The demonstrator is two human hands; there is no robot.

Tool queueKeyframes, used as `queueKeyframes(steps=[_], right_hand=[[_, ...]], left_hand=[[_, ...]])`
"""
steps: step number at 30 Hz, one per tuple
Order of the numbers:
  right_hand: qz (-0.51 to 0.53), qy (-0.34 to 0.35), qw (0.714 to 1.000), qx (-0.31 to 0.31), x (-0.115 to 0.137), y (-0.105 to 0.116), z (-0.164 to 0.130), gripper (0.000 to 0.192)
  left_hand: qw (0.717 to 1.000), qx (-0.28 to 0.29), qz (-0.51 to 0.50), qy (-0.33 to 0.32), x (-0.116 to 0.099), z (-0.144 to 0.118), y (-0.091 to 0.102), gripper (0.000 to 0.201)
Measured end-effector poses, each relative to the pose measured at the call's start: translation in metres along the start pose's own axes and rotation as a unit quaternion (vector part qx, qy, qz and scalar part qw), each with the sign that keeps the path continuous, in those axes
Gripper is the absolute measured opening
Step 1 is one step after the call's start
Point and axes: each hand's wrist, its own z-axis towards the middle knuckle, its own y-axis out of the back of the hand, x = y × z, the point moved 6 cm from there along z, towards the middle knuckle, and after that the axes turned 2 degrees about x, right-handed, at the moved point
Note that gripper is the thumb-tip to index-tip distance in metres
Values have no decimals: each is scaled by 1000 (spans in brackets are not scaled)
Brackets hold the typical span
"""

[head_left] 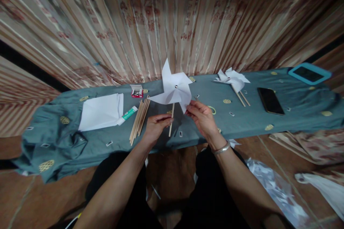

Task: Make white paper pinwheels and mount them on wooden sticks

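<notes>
A white paper pinwheel (176,89) stands upright in front of me, with a shiny round pin at its centre and a thin wooden stick (172,114) below. My left hand (158,125) pinches that stick between thumb and fingers, under the blades. Thumb and fingers of my right hand (200,116) close on the tip of the pinwheel's lower right blade. To the left of my left hand lies a bundle of wooden sticks (139,120). More finished pinwheels (233,79) lie overlapped at the right, two sticks showing.
On the cloth-covered table (242,125) are a stack of white paper (100,111), a glue stick (127,115), a small red box of pins (137,92), a black phone (270,101) and a blue-framed tablet (309,73). A curtain hangs behind. A clear plastic bag (276,189) lies on the floor.
</notes>
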Motion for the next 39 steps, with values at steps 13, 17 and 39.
queueKeyframes(steps=[13,17,39], right_hand=[[15,-11,999,42,-6,-9,-4,32],[-19,-4,999,32,-2,-2,-2,33],[-15,32,999,-4,7,11,5,27]], left_hand=[[1000,4,-9,-12,0,0,-3,27],[1000,10,-6,-8,-1,-1,-4,26],[999,18,31,-2,1,-1,-3,26]])
